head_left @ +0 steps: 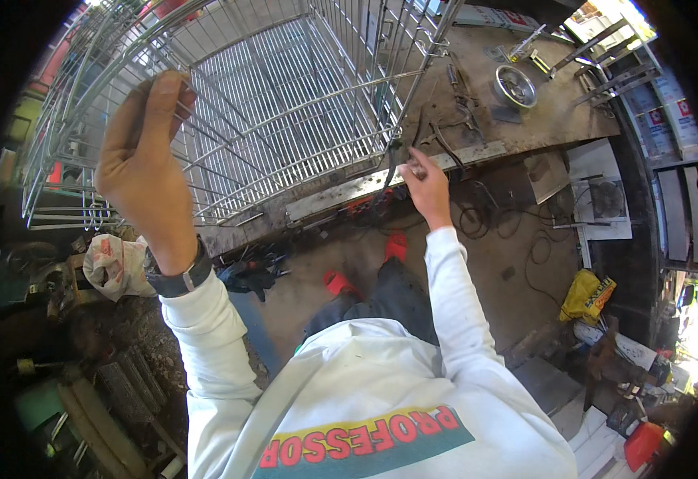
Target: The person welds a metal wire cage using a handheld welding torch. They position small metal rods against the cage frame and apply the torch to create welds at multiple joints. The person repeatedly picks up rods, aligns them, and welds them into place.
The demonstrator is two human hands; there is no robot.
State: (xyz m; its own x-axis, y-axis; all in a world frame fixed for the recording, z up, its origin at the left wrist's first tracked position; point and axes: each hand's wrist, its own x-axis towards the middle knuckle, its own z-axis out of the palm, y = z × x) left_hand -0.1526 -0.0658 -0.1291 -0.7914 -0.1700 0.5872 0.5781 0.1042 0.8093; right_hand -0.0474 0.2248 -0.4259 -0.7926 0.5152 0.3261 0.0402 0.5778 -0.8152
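A large wire cage [277,120] of silvery metal rods stands on the workbench [552,120], filling the upper left and centre. My left hand [149,160], a dark band at its wrist, is raised at the cage's left part, its fingers bent closed around the wires. Close to the cage's near right corner is my right hand [429,188], fingers curled together at the bench's front edge. Whatever lies in its grip is too small to make out. A dark narrow piece [391,164] hangs by that corner, just left of the right hand.
Dark metal hand tools [462,96] and a round metal bowl [516,86] lie on the bench. A pale metal strip [325,199] runs along its front edge. Below are cables [536,251], a yellow bag [587,295], a white sack [116,267] and dark gloves [247,279].
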